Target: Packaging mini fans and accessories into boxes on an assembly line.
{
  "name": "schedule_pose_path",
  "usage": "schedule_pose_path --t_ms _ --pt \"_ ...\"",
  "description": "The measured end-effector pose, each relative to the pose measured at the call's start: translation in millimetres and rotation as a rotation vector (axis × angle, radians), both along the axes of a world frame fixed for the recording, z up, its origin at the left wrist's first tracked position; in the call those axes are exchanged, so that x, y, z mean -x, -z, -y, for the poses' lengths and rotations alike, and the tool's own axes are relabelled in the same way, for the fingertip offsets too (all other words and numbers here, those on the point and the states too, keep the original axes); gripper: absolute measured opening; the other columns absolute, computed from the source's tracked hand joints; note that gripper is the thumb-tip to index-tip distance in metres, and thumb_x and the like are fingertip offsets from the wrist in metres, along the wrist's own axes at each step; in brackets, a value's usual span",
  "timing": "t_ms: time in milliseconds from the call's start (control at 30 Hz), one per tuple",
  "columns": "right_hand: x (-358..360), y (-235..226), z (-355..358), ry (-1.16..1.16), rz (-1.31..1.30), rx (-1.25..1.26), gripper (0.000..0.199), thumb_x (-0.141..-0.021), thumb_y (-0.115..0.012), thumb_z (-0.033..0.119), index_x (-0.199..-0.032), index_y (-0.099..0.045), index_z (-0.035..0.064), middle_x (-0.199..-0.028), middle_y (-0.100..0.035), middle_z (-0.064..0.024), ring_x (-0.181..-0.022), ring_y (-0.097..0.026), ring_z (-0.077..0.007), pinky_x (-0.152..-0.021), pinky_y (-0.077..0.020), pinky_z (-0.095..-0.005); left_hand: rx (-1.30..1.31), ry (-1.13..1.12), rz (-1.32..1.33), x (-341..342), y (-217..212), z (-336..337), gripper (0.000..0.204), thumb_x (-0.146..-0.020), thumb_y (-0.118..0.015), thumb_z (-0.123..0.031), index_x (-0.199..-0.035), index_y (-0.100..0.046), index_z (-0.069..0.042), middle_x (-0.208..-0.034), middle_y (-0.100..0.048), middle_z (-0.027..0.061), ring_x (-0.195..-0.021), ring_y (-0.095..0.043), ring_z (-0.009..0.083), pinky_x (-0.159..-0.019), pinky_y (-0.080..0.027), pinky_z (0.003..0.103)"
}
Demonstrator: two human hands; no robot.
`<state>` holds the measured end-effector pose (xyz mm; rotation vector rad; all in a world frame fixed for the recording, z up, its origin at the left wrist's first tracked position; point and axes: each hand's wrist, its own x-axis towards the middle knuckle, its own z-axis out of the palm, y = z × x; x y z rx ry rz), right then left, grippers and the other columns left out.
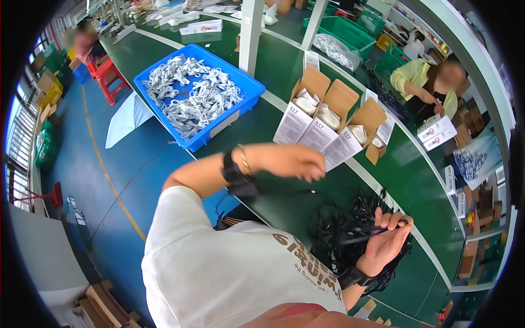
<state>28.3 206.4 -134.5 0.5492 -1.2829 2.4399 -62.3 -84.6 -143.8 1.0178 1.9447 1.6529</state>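
Observation:
My right hand (385, 240) is turned palm up, with its fingers closed on a black cord (358, 236). Beneath and around it lies a tangled pile of black cords (333, 224) on the green table. My left hand (295, 162) hangs over the table in front of several cartons (320, 134), back upward and fingers curled down. Whatever its fingers may hold is hidden. Below it runs a blurred dark strand with a small white tip (313, 192). The cartons stand side by side with flaps up and white wrapped items inside.
A blue tray (251, 90) of bundled grey-white cords sits at the table's left edge. White posts (251, 38) rise from the green table (279, 202). Across it, a person in a yellow top (407, 74) handles something beside white boxes (437, 131). A red stool (109, 79) stands on the floor.

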Motion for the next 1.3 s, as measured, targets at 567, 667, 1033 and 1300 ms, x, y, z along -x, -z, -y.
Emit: schedule_pose_path --t_ms 567,667,1033,1300 --pt "-6 30 -6 0.206 0.180 -0.158 0.031 -0.097 -0.047 0.015 -0.125 -0.052 0.0001 -0.084 -0.052 -0.0005 -0.058 -0.035 -0.0062 -0.051 -0.0292 -0.0209 1.326 -0.418 -0.653 95 28 226 0.025 -0.065 -0.073 -0.006 -0.089 -0.068 -0.010 -0.087 -0.062 0.0107 -0.093 -0.060 0.0299 -0.078 -0.049 0.039" --pt "-6 28 -1 0.197 0.195 -0.172 0.032 -0.097 -0.049 0.015 -0.125 -0.053 0.0006 -0.085 -0.056 -0.0023 -0.060 -0.041 -0.0072 -0.054 -0.0353 -0.0213 1.283 -0.568 -0.632 85 24 234 0.021 -0.069 -0.070 -0.004 -0.089 -0.067 -0.008 -0.086 -0.060 0.0115 -0.093 -0.059 0.0299 -0.077 -0.049 0.039" --pt "15 21 36 0.022 0.318 -0.521 0.019 -0.092 -0.048 0.000 -0.110 -0.054 0.0031 -0.083 -0.060 -0.0051 -0.061 -0.048 -0.0070 -0.056 -0.0387 -0.0196 0.231 -0.507 -0.719 -6 -49 59 0.015 -0.084 -0.061 -0.002 -0.099 -0.063 -0.001 -0.091 -0.060 0.0089 -0.085 -0.059 0.0224 -0.076 -0.047 0.031" --pt "17 20 43 0.115 0.182 -0.429 0.017 -0.092 -0.054 0.006 -0.108 -0.053 0.0035 -0.091 -0.062 -0.0049 -0.076 -0.057 -0.0086 -0.064 -0.0465 -0.0232 -0.095 -0.086 -0.283 -12 -29 -71 0.018 -0.081 -0.064 -0.001 -0.098 -0.059 -0.003 -0.091 -0.057 0.0063 -0.081 -0.057 0.0149 -0.068 -0.047 0.025"
